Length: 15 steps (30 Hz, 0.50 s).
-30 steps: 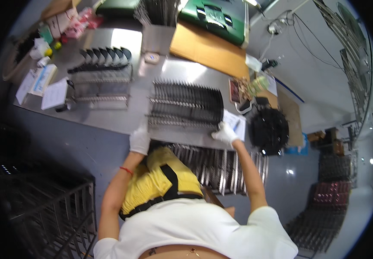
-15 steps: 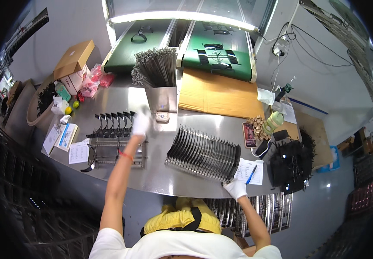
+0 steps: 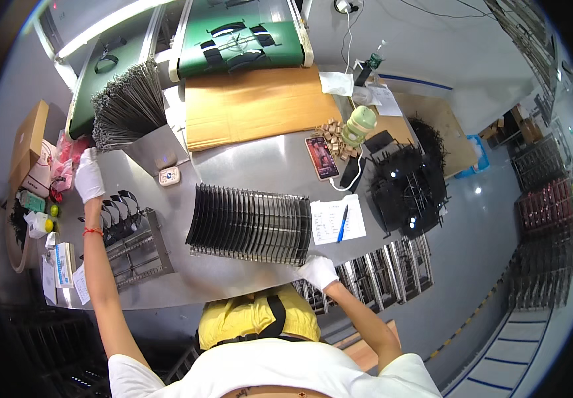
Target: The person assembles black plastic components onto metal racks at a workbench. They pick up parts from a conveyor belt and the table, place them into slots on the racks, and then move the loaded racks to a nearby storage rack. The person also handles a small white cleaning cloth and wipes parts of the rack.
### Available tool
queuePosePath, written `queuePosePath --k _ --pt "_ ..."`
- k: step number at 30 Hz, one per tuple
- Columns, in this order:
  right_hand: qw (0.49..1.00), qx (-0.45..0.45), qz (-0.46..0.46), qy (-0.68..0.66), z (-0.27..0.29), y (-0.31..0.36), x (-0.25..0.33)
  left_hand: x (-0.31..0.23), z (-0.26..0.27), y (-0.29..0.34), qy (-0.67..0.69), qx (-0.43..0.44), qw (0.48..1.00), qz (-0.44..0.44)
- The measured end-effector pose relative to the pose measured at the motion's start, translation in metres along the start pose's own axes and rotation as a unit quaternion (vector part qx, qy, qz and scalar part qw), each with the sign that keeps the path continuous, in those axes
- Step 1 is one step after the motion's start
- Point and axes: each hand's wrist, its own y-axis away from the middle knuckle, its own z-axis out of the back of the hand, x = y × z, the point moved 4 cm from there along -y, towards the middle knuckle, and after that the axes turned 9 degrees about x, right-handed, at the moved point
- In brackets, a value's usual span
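Observation:
My left hand (image 3: 89, 178), in a white glove, reaches to the far left beside pink plastic bags (image 3: 66, 159). Its fingers look stretched out, with nothing visible in them. My gloved right hand (image 3: 318, 272) grips the near right corner of a metal rack (image 3: 253, 257). Thin, curved black strips (image 3: 250, 222) stand in a close row on this rack. Near my left forearm lie several curved black parts (image 3: 122, 213) and a mostly bare metal rack (image 3: 160, 242).
A bundle of thin metal rods (image 3: 127, 106) stands in a metal holder (image 3: 157, 149). Behind are cardboard (image 3: 253, 106) and green conveyors (image 3: 240, 53). To the right lie a phone (image 3: 320, 158), a paper with a blue pen (image 3: 343, 224), a green bottle (image 3: 359, 125) and stacked black parts (image 3: 409, 186).
My view has turned to the right. My left hand has moved from beside the curved black parts out to the pink bags. My right hand stays at the rack's near right corner.

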Motion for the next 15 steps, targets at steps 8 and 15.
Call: queuePosePath --k 8,15 --pt "1.000 -0.011 -0.014 -0.009 -0.025 0.015 0.011 0.082 0.113 -0.001 -0.011 -0.268 0.963 -0.031" --pt "0.977 -0.175 -0.061 -0.108 -0.051 0.026 -0.005 0.107 0.104 0.087 0.784 -0.273 0.556 0.042"
